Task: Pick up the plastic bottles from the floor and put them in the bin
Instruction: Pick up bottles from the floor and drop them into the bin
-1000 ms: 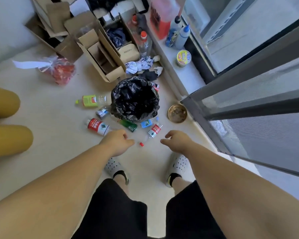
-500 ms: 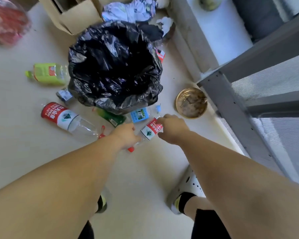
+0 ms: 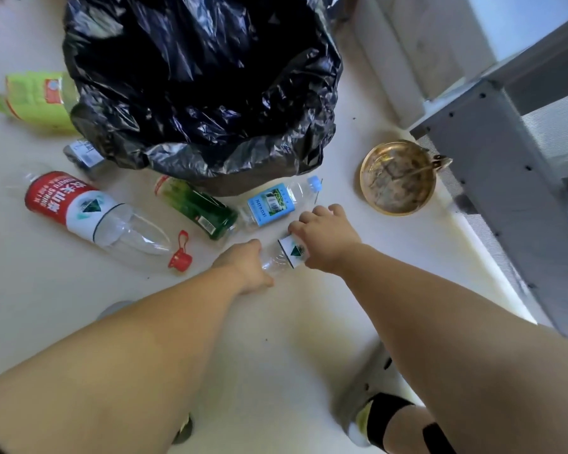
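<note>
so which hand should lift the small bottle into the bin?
Probably right: the right hand covers the small bottle's labelled body and sits nearer the bin; the left hand only touches its clear end.

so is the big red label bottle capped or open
Open: the big red-label bottle lies on its side, its red cap flipped off the neck but attached.

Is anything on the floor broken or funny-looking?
Yes. The big red-labelled bottle lies on its side with its red cap flipped open, and the bottle under both hands looks squashed.

I see a brass dish [image 3: 397, 178] on the pale floor [image 3: 276, 339], beside a grey metal door frame [image 3: 512, 178]; a loose red cap [image 3: 180, 253] lies left.
</note>
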